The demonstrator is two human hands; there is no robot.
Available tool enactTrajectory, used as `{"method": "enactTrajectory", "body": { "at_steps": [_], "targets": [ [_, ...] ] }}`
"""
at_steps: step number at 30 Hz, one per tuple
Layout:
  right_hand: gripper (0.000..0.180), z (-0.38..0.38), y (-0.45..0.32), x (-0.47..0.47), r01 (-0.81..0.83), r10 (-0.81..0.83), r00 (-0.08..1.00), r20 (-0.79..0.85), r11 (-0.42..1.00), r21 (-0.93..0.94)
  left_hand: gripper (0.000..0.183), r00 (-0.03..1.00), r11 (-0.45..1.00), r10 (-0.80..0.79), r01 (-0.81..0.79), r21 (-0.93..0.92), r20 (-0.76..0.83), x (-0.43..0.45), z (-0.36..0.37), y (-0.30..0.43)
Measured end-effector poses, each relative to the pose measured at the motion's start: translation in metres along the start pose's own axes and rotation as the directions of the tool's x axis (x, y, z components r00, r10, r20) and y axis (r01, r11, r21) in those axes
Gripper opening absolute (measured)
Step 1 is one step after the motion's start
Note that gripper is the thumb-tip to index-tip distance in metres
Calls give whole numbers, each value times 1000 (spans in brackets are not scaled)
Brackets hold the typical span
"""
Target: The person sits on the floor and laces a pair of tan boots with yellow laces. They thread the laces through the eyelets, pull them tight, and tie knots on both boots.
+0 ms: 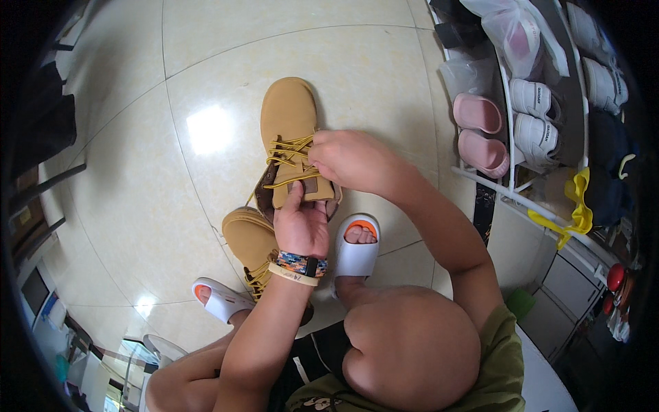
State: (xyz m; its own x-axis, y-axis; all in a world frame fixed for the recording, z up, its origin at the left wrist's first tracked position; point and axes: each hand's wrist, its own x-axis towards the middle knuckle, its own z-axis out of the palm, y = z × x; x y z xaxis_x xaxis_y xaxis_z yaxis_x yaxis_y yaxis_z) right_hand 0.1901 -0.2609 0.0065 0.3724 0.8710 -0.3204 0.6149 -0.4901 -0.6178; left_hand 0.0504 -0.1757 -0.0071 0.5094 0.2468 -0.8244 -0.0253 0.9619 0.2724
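A tan lace-up boot (288, 110) stands in front of me with its toe pointing away. My left hand (302, 226) grips the boot's tongue (286, 180), thumb on top near a brown patch (310, 185) and fingers tucked behind it. At the right row of eyelets, my right hand (355, 159) pinches the yellow lace (283, 152); its fingertips partly hide the grip. Yellow lacing crosses the tongue in several loose rows. The second tan boot (249, 238) lies nearer to me, partly covered by my left wrist and forearm.
Glossy tiles (360, 67) cover the floor. My feet, in white slides (356, 257), flank the boots. At right, a white-framed shoe rack (509, 129) holds pink clogs (481, 149), white sneakers (535, 136) and plastic bags (515, 41). A yellow strap (579, 201) hangs on its frame.
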Motion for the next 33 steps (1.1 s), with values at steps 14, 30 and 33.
{"method": "enactTrajectory", "body": {
  "at_steps": [14, 30, 33],
  "targets": [
    [12, 9, 4, 9, -5, 11, 999, -34, 988, 157, 34, 999, 1000, 0, -1, 19, 54, -4, -1, 2],
    [17, 8, -7, 20, 15, -23, 999, 38, 982, 191, 36, 996, 995, -31, 23, 95, 83, -12, 7, 6],
    [13, 0, -23, 29, -59, 55, 986, 155, 998, 19, 36, 996, 996, -5, -3, 86, 89, -12, 6, 8]
  ]
}}
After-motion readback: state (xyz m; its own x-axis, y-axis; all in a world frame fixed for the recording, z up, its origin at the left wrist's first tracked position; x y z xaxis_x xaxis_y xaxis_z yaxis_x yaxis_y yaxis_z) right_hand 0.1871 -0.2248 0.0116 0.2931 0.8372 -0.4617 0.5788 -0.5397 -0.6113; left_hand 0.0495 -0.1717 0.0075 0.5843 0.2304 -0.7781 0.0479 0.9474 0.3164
